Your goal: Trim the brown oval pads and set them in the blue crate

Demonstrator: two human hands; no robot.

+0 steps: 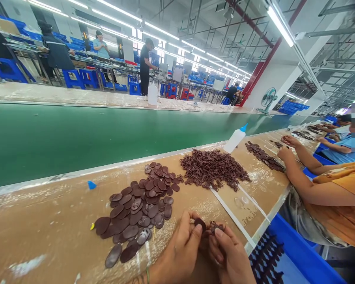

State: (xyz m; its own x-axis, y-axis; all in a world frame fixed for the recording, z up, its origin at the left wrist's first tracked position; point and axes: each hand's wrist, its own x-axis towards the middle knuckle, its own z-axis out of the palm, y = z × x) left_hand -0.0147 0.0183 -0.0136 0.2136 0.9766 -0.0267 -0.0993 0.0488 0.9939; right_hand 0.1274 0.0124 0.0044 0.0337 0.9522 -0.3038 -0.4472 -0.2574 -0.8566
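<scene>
Between the thumb and fingers of my left hand is a dark brown oval disc, its face partly covered by the thumb. Close beside it, my right hand pinches a small dark brown curly piece. The two parts are very near each other; whether they touch I cannot tell. Left of my hands spreads a pile of brown oval discs, some shiny, some with small holes. Beyond my hands lies a heap of small brown curly pieces.
A white squeeze bottle with a blue tip stands tilted behind the heap. A green conveyor belt runs along the table. At right, a blue bin holds rows of brown parts, near a co-worker in an orange top. A blue cap lies left.
</scene>
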